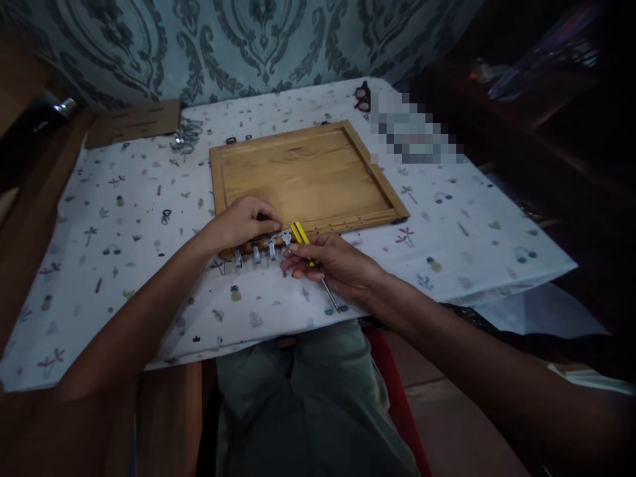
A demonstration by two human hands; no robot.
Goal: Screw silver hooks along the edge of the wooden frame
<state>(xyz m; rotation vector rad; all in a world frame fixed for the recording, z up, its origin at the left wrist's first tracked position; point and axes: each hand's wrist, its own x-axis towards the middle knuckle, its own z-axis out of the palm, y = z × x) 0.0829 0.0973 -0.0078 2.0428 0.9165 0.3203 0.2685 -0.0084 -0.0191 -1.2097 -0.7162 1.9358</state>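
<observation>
A wooden framed panel (308, 172) lies flat on the table, its near edge towards me. Along that edge is a row of metal hooks (257, 254), several of them hanging over the side. My left hand (246, 222) rests at the near left part of the panel, thumb and fingers together just above the hooks; what they pinch is hidden. In my right hand (332, 260) is a screwdriver with a yellow and black handle (301, 237), its metal shaft pointing down towards me. The right fingertips are close to the rightmost hook (287, 237).
More metal hooks (186, 136) lie by a brown cardboard piece (134, 124) at the back left. Dark-handled scissors (363, 97) and a blurred-out item (415, 136) are at the back right. A patterned cloth (124, 218) covers the table; a patterned curtain (238, 46) hangs behind.
</observation>
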